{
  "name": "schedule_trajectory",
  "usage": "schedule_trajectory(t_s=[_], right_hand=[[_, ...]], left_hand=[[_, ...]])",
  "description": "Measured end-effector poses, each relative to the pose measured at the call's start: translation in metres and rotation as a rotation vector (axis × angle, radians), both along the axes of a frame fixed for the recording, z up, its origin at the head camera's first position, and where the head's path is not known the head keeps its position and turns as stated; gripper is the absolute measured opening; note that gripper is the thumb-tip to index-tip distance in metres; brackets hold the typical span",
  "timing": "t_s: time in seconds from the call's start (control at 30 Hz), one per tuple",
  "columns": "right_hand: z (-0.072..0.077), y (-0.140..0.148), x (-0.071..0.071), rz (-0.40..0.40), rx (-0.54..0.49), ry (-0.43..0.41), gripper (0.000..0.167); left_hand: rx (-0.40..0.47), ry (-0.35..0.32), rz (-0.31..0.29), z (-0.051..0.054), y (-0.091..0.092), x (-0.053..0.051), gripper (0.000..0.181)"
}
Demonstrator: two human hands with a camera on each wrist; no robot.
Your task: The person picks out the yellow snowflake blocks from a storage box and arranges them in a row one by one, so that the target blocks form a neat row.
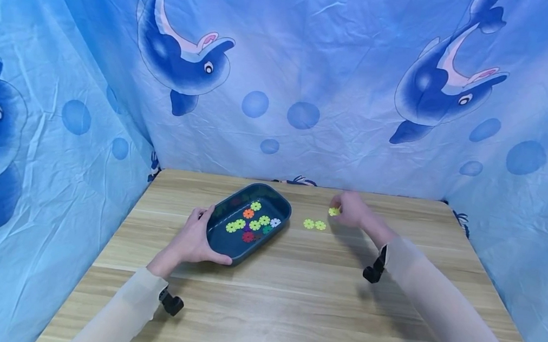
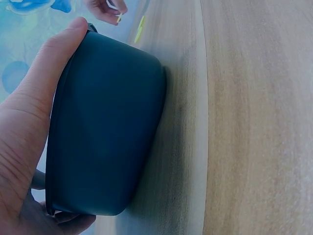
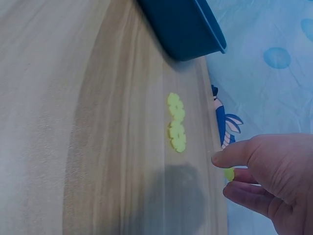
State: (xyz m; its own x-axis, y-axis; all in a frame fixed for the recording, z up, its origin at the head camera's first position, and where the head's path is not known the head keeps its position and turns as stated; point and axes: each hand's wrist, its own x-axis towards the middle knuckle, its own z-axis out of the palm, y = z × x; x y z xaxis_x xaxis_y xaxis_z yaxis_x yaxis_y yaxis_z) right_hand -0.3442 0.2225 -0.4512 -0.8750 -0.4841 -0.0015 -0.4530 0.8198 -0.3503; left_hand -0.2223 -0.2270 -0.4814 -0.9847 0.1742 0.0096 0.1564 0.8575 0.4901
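Observation:
A dark teal rectangular tray (image 1: 267, 245) stands on the wooden table, holding several flower-shaped plastic discs in yellow, orange, red, white, green and purple. My left hand (image 1: 195, 240) grips its near left end, thumb along the rim and fingers round the corner. To the right of the tray, two yellow flower discs (image 1: 315, 224) lie side by side on the wood. My right hand (image 1: 353, 209) pinches another yellow flower disc (image 1: 333, 211) above the table, just beyond that pair. In the right wrist view, the fingers partly hide this held disc (image 3: 229, 174).
The wooden table (image 1: 261, 311) meets a blue dolphin-print curtain (image 1: 283, 68) at its back edge, and curtains hang at both sides. A black wrist camera (image 1: 172, 303) sits on the left wrist, another (image 1: 374, 269) on the right.

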Motion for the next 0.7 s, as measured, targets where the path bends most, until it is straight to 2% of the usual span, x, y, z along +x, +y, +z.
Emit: schedule_trajectory(t_s=[0.27, 0.7], right_hand=[[-0.006, 0.001, 0.006, 0.013, 0.007, -0.018, 0.027], [-0.018, 0.0, 0.008, 0.043, 0.072, -0.055, 0.022]], left_hand=[[-0.002, 0.0, 0.0, 0.0, 0.0, 0.0, 0.157], [0.003, 0.0, -0.005, 0.0, 0.001, 0.0, 0.157]])
